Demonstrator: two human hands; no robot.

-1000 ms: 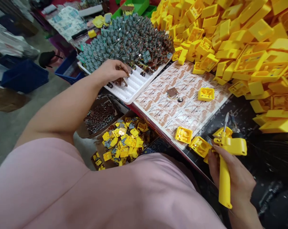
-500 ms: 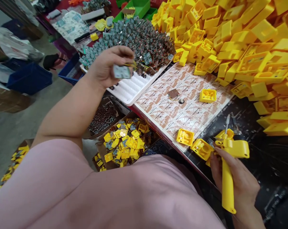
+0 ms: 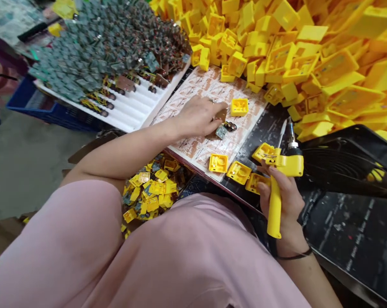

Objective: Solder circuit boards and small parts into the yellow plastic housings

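Observation:
My left hand (image 3: 198, 115) reaches onto the patterned sheet, its thumb and fingers closed about a small brown circuit board (image 3: 221, 115). A grey-green circuit board (image 3: 221, 131) and small round dark parts (image 3: 232, 126) lie by the thumb tip. Just beyond the fingertips sits a yellow plastic housing (image 3: 239, 107), open side up. My right hand (image 3: 285, 192) is wrapped round the handle of a yellow soldering gun (image 3: 275, 207), its metal tip pointing away from me. Near that hand, several yellow housings (image 3: 239, 172) line the table's front edge; one is partly hidden by the fingers.
A white ridged tray (image 3: 129, 113) at the left bears a heap of wired circuit boards (image 3: 110, 47). A large pile of yellow housings (image 3: 277, 51) fills the back right. Below the table edge stands a box of yellow parts (image 3: 151, 192). A black fan-like grille (image 3: 341, 158) is at the right.
My left hand has come from above the tray, carrying a circuit board, down to the patterned sheet on the right. The view has shifted; my right hand still grips the soldering gun.

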